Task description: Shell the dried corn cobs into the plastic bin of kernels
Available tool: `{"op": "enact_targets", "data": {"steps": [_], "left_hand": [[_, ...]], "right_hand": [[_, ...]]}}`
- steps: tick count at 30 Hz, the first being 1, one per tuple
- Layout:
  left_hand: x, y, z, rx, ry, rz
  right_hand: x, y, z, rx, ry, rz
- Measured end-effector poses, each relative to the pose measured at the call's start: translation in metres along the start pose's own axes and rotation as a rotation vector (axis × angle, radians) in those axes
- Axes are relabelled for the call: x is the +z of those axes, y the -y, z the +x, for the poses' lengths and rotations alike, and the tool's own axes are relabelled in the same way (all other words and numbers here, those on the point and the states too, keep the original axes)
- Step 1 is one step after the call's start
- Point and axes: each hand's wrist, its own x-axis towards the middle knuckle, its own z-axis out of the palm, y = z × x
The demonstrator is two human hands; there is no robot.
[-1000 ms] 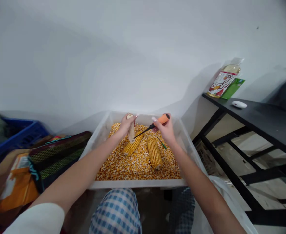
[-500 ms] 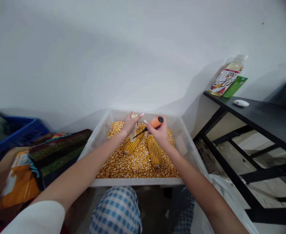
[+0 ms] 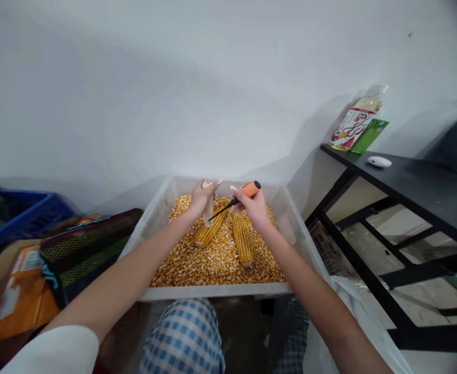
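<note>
Two hands over plastic bin [image 3: 213, 292] of loose kernels [image 3: 220, 265]: left hand [image 3: 202, 200], fingers [image 3: 215, 185] curled round bare cob [image 3: 208, 210], held upright above bin, likely so kernels drop in; right hand [image 3: 255, 208], fingers [image 3: 237, 193] pinching screwdriver [image 3: 249, 189], tip at cob; two full cobs [image 3: 244, 241] on kernels

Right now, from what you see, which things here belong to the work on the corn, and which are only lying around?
Belonging to the work: left hand holding a stripped corn cob; right hand holding an orange-handled screwdriver; two corn ears; loose kernels; plastic bin.

Lying around: labelled bottle; white computer mouse; blue crate.
</note>
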Motion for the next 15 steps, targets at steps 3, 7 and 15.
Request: {"op": "enact_targets", "data": {"steps": [3, 7, 15], "left_hand": [[-0.004, 0.004, 0.004, -0.007, 0.005, 0.001], [-0.008, 0.007, 0.008, -0.022, 0.021, -0.028], [-0.002, -0.003, -0.001, 0.001, 0.065, 0.036]], "right_hand": [[-0.012, 0.006, 0.005, 0.064, 0.109, 0.039], [-0.011, 0.005, 0.005, -0.009, 0.116, 0.011], [0.006, -0.007, -0.007, -0.18, 0.123, -0.109]]}}
